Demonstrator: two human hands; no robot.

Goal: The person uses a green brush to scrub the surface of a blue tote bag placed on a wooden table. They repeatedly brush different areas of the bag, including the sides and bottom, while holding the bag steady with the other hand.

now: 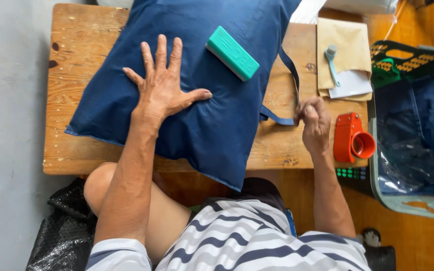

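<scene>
My left hand (163,85) lies flat with fingers spread on a stuffed navy blue fabric cushion (197,120) that covers most of a small wooden table (71,65). A teal rectangular block (232,53) rests on the cushion beyond my left thumb. My right hand (316,123) is closed around the end of a navy fabric strap (290,68) that loops out from the cushion's right edge across the tabletop.
An orange tape dispenser (351,139) sits on the table's right edge beside my right hand. Brown envelopes with a white sheet and a pale blue tool (331,62) lie behind it. A grey-green basket (418,150) holding blue cloth stands to the right. Black plastic (66,231) lies on the floor at left.
</scene>
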